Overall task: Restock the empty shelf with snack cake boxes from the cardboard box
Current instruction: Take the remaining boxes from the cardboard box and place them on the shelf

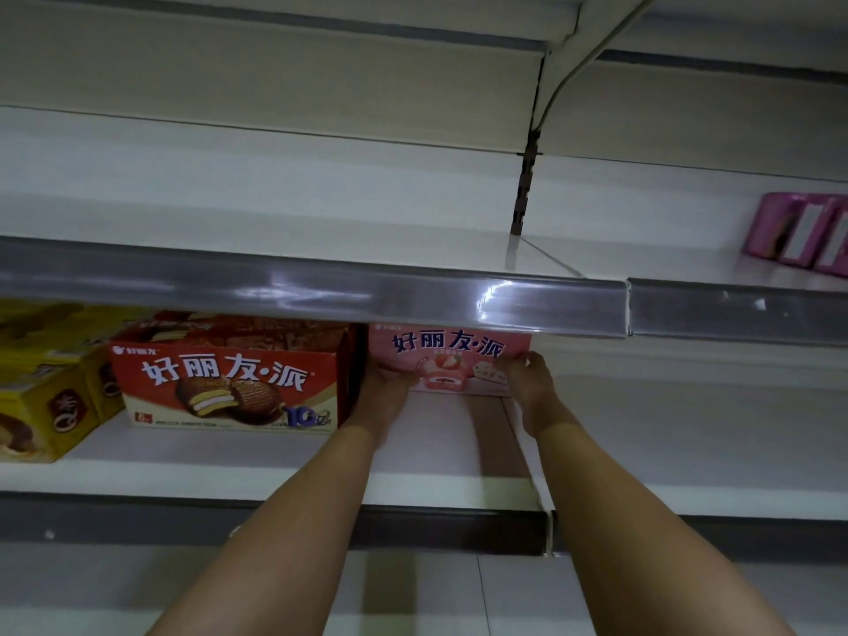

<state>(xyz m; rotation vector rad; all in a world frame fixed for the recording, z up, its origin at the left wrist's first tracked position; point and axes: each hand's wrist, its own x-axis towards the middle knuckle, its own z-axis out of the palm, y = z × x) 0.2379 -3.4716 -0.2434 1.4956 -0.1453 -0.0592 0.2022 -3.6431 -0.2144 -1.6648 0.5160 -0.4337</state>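
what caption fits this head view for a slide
Both hands set a pink snack cake box beside the red box.

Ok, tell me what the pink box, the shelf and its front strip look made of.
Pink box: printed paperboard, probably; flat faces, crisp edges, slight sheen. Shelf: likely painted metal; smooth, white, thin lip. Front strip: clear glossy plastic, seemingly, over a grey rail; bright streaky glare. Left hand and right hand hold the box.

White metal store shelving runs in dim light, its tiers fronted by glossy grey price-strip rails, a dark slotted upright at the back panel, pale tiled floor below.
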